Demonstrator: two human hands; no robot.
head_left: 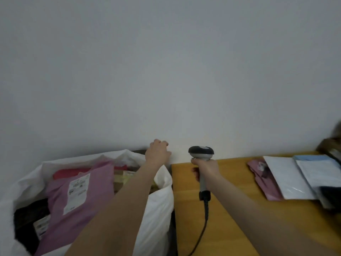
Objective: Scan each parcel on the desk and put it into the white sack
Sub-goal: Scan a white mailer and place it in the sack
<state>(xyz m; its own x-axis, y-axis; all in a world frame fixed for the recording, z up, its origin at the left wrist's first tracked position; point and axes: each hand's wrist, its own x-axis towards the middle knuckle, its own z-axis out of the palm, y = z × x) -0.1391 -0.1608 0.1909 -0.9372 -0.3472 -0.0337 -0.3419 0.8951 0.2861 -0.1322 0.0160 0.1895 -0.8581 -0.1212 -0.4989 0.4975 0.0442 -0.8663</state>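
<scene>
Where the wooden desk (pixel 230 182) abuts a grey wall (pixel 166 71), parcels (pixel 287 178) lie rightward.

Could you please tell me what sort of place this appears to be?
Probably a parcel-dispatch room or office: the right hand grips a corded barcode scanner, mailers lie on the wooden desk, and a white sack beside it holds labelled parcels.

Dim, flat indoor light, grey-blue cast, no glare. Soft shadow on wall (pixel 88 145) above white sack (pixel 158 209) at 8 o'clock. Whole frame soft; parcels (pixel 287 178) at 3 o'clock smeared worst. Wide-angle stretch toward 6 o'clock edge.
</scene>
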